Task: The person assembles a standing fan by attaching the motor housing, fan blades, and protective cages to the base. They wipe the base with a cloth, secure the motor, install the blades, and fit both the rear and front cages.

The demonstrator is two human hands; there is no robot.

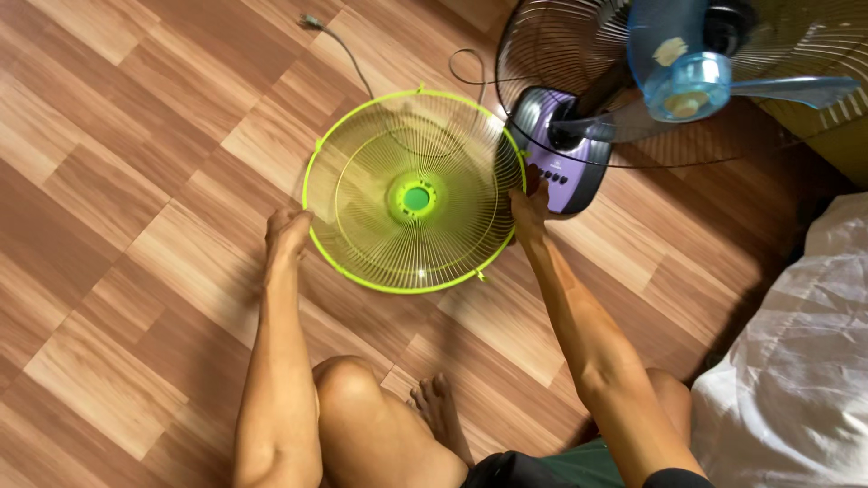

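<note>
A round wire fan guard (411, 194) with a lime-green rim and green centre cap lies flat on the wooden floor. My left hand (287, 231) grips its rim at the left side. My right hand (529, 206) holds the rim at the right side, close to the fan's purple base (565, 154). Behind the guard stands the fan itself, with translucent blue blades (692, 68) and a dark rear wire guard (579, 54).
A grey power cord (348, 54) trails across the floor at the top. White cloth bedding (796, 361) fills the right edge. My bent knees and a foot (438, 411) are in the foreground.
</note>
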